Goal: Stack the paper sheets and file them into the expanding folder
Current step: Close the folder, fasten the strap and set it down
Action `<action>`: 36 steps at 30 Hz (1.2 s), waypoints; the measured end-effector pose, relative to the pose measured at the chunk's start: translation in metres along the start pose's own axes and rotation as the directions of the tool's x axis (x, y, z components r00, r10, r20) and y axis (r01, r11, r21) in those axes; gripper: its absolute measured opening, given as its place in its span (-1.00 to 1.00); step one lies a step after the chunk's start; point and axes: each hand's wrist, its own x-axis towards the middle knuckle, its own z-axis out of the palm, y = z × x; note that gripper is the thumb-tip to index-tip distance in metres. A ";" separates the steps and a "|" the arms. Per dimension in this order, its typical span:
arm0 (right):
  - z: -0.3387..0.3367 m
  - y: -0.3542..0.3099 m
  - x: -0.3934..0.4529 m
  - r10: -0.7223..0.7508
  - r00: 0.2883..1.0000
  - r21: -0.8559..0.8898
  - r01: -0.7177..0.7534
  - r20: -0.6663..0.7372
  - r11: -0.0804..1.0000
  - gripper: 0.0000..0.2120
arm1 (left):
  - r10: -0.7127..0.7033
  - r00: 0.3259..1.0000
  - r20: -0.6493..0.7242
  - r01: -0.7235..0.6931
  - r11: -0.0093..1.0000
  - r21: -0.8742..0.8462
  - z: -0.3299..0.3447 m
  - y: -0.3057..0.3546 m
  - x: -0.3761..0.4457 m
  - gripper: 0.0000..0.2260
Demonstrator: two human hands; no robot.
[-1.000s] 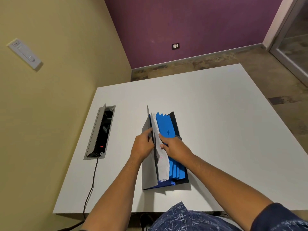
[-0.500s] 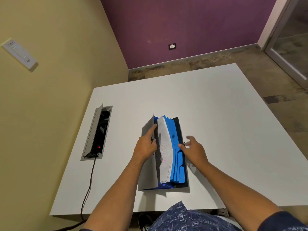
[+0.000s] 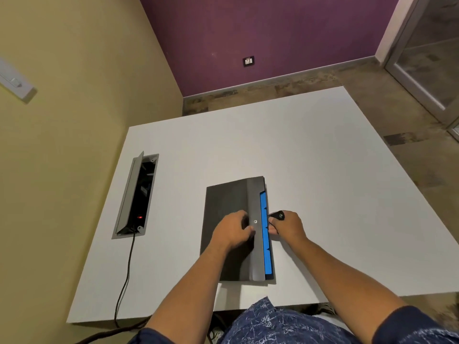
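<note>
Grey cover now folded shut over the folder (image 3: 231,229), papers hidden inside; my left hand (image 3: 232,233) presses it flat, my right hand (image 3: 285,225) pinches the strap (image 3: 277,216).

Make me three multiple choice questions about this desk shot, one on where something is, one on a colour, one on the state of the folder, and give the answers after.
1. Where is the open cable box relative to the expanding folder?
A. to its left
B. to its right
C. on top of it

2. What colour are the dividers showing at the folder's right edge?
A. red
B. blue
C. yellow

3. What state is the folder in?
A. standing wide open with papers fanned out
B. flap folded over, snap strap not yet fastened
C. lying on the floor

Answers:
1 A: the box is set into the table near the yellow wall, left of the folder.
2 B: a blue strip shows beside the grey flap.
3 B: the left hand presses the flap while the right hand holds the strap away from the stud.
</note>
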 end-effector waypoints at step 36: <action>0.009 0.051 0.001 -0.421 0.787 -0.754 0.588 0.451 0.292 -0.38 | -0.015 0.922 0.387 -0.294 0.622 0.726 0.061 -0.019 -0.001 -0.12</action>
